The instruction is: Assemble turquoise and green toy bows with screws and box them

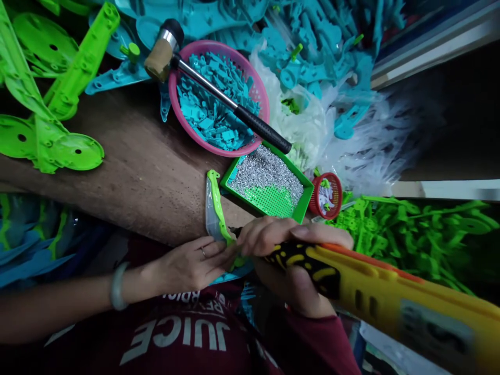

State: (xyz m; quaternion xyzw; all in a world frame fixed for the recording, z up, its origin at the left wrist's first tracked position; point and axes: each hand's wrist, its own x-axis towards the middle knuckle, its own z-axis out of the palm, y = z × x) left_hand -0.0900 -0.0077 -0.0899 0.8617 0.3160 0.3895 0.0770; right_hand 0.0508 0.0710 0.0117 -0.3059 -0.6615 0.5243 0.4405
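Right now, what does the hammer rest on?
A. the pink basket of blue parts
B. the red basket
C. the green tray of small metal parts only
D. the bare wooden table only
A: the hammer lies across the pink basket, its handle over the blue parts, with the grip end reaching toward the green tray.
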